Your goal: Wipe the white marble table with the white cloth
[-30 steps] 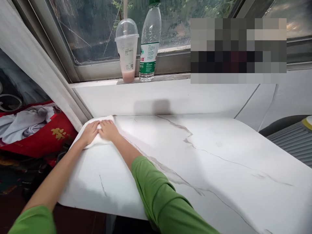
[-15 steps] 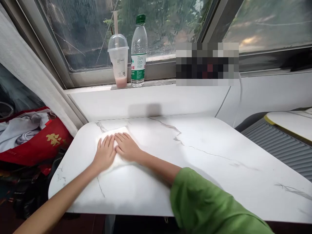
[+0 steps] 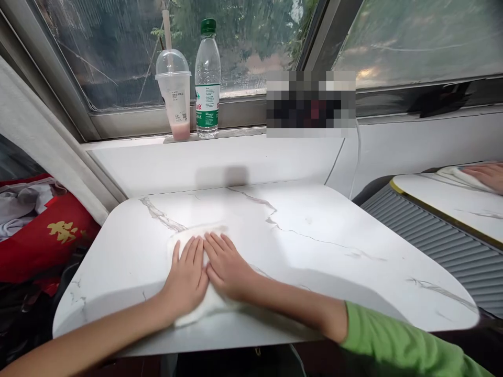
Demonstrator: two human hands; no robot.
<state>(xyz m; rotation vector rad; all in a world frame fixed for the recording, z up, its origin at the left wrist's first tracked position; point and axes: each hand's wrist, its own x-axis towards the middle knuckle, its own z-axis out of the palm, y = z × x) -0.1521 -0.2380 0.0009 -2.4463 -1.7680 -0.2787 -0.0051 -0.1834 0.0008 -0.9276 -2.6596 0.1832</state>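
A white cloth (image 3: 216, 305) lies spread on a white marble-patterned table (image 3: 322, 220). My left hand (image 3: 187, 277) rests flat on its left half with the fingers stretched out. Beside it, my right hand (image 3: 227, 267) also presses palm-down on the fabric, fingers extended and close together. The two hands meet at the thumbs and index fingers. Part of the cloth is covered by the hands and wrists.
A plastic cup (image 3: 175, 102) with a straw and a green-capped bottle (image 3: 207, 94) stand on the windowsill. A red bag (image 3: 39, 246) of clothes is at left. On another table (image 3: 424, 188) at right, a person's hand (image 3: 487, 175) touches a cloth (image 3: 458, 175).
Both hands and the cloth have slid toward the table's near edge and to the right. The view has shifted rightward, and another person's hand now appears at the right.
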